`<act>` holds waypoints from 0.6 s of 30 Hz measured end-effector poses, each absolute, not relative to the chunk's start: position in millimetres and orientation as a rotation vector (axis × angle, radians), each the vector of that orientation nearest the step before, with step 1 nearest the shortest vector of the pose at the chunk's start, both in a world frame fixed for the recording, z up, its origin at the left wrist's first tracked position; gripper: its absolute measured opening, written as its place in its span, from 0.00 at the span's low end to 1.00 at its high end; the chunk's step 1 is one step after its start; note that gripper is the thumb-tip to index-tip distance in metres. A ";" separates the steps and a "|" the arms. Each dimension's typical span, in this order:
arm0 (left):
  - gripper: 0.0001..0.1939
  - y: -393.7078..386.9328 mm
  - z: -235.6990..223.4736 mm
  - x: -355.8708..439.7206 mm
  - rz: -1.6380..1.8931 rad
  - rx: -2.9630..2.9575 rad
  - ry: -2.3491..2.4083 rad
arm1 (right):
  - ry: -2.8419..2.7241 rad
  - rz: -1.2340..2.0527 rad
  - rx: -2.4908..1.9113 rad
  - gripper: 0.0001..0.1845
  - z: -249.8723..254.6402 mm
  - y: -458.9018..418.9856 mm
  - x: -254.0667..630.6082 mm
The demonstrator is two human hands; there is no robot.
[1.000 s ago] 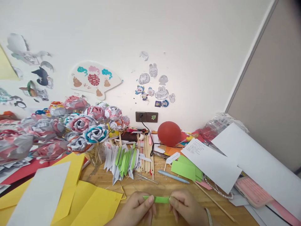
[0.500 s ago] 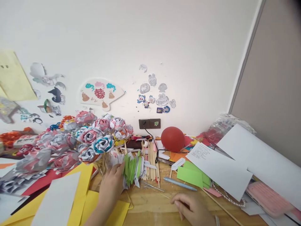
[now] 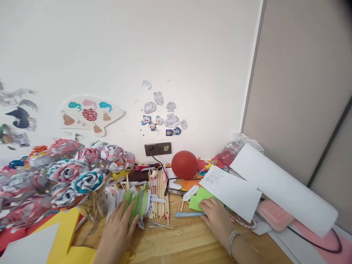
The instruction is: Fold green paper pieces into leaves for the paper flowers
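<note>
My left hand [image 3: 118, 229] lies with spread fingers against a row of folded white and green paper pieces [image 3: 137, 207] on the wooden table. My right hand [image 3: 217, 216] rests its fingertips on bright green paper sheets [image 3: 196, 201], fingers apart, partly covering them. Just left of its thumb is a light blue pen [image 3: 187, 214]. Thin wooden sticks [image 3: 160, 194] lie behind the folded paper. A few fine wires [image 3: 162, 225] are scattered in front of it.
Paper flowers [image 3: 88, 179] crowd the left, above yellow paper [image 3: 73, 234]. A red balloon [image 3: 184, 164] sits by the wall socket [image 3: 157, 149]. At right are a handwritten white sheet [image 3: 228, 190], a large rolled white sheet [image 3: 286, 194] and a pink keyboard-like object [image 3: 275, 215].
The view has turned to the right. My right hand has moved forward from the bare table onto the green sheets. My left hand stays at the folded paper, its fingers now spread over it.
</note>
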State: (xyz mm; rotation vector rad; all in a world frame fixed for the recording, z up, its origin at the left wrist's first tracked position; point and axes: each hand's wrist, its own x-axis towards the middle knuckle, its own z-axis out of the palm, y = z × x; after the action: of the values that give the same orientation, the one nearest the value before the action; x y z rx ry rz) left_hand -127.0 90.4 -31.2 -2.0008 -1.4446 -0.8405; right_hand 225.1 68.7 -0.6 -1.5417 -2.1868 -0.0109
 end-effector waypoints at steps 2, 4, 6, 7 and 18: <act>0.21 82.2 -30.8 -112.2 -0.810 -2.019 -1.295 | -2.165 -0.087 -1.530 0.11 -4.2 71.7 225.5; 0.20 70.3 -31.5 -93.6 -0.754 -2.087 -1.115 | -2.149 -0.137 -1.510 0.10 -8.8 75.5 227.1; 0.23 59.3 -34.4 -76.7 -0.624 -2.223 -0.983 | -2.144 -0.156 -1.495 0.11 -13.3 79.1 229.3; 0.23 55.4 -36.5 -70.3 -0.596 -2.275 -0.884 | -2.137 -0.161 -1.489 0.12 -15.1 80.4 230.3; 0.30 52.2 -52.2 -62.2 -0.556 -2.445 -0.802 | -2.078 -0.144 -1.290 0.14 -10.4 76.1 230.4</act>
State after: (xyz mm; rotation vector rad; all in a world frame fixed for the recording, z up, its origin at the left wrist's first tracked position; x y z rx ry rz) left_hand -62.2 52.2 -52.2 -2.4453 -0.8022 -0.5564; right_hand 230.4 76.1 -10.4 -1.2902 -2.0785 -0.1439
